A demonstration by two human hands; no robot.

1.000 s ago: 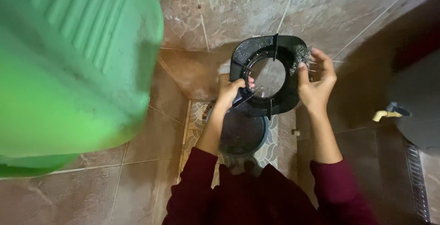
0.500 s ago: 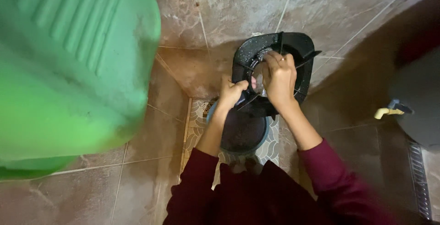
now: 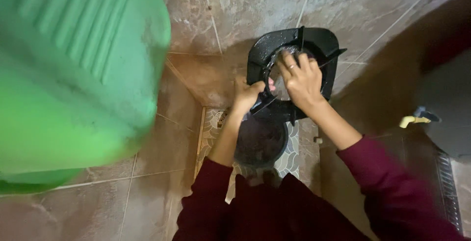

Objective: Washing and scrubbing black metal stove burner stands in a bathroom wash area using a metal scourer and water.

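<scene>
My left hand (image 3: pixel 247 95) has its grip pinched shut on the near-left rim of the black, ring-shaped metal stove pot-support (image 3: pixel 294 69), holding it tilted just above the round dark basin (image 3: pixel 260 143) on the patterned floor tile. My right hand (image 3: pixel 301 81) lies over the ring's central opening, fingers (image 3: pixel 289 64) spread and pressed flat; whether it pinches a scrubber underneath I cannot tell. The big green plastic container (image 3: pixel 73 74) stands well left of the ring, and a small yellow tap (image 3: pixel 414 118) well to its right.
</scene>
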